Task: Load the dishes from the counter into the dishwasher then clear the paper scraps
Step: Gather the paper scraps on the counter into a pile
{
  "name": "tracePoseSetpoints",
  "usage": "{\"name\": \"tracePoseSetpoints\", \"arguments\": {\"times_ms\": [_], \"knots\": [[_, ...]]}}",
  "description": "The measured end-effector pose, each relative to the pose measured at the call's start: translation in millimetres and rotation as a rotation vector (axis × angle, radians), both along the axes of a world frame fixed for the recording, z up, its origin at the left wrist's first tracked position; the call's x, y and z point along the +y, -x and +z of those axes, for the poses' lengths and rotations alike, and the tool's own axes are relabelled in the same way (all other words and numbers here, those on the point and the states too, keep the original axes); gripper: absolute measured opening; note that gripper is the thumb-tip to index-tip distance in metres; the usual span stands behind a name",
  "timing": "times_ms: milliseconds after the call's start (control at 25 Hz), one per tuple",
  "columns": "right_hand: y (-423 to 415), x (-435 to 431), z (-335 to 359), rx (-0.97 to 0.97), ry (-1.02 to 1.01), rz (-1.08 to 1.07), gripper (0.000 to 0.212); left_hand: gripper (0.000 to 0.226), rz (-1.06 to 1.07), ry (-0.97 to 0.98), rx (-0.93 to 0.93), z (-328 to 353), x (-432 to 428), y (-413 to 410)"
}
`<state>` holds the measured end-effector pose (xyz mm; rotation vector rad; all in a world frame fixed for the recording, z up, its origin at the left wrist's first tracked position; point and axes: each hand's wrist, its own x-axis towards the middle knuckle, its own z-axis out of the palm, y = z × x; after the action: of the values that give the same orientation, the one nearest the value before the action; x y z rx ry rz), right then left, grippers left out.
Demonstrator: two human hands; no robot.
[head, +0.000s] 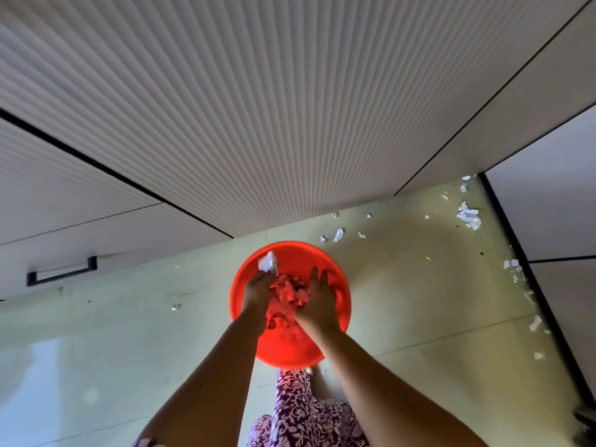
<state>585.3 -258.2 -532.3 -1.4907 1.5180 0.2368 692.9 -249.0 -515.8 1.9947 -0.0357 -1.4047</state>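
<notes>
Left hand (258, 290) pinches a paper scrap (267, 262), likely featherlight, at the rim of the red basin (340, 282); right hand (317, 301) lies flat, open.

Ribbed white cabinet fronts (258, 108) span 12 o'clock; black drawer handle (61, 272) at 9; pale floor tiles (419, 301) at 3.

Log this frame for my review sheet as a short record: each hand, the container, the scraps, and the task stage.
left hand: pinches a white paper scrap above the basin's far side
right hand: fingers straight, resting on the pile of scraps
basin: red, round, on the floor, holds the pile
loose scraps: several on the floor, mostly right, along the cabinet base
stage: scrap clearing unfinished; no dishes or dishwasher in view
</notes>
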Motion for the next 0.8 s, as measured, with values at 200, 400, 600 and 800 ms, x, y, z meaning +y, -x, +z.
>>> {"name": "tracePoseSetpoints", "arguments": {"times_ms": [200,400,600,800], "knots": [[28,-31,-12,0.0,0.03,-0.121,0.093,0.027,-0.154,0.101,-0.067,-1,-34,19],[49,-30,3,-0.033,0.016,-0.032,0.083,0.056,-0.78,0.061,-0.816,10,-25,15],[45,-21,1,-0.053,0.087,0.062,0.08,0.056,-0.652,-0.181,-0.902,12,-42,-1],[52,-25,-3,-0.046,0.175,0.067,0.077,0.03,-0.409,-0.054,-0.716,-18,-58,-16]]}}
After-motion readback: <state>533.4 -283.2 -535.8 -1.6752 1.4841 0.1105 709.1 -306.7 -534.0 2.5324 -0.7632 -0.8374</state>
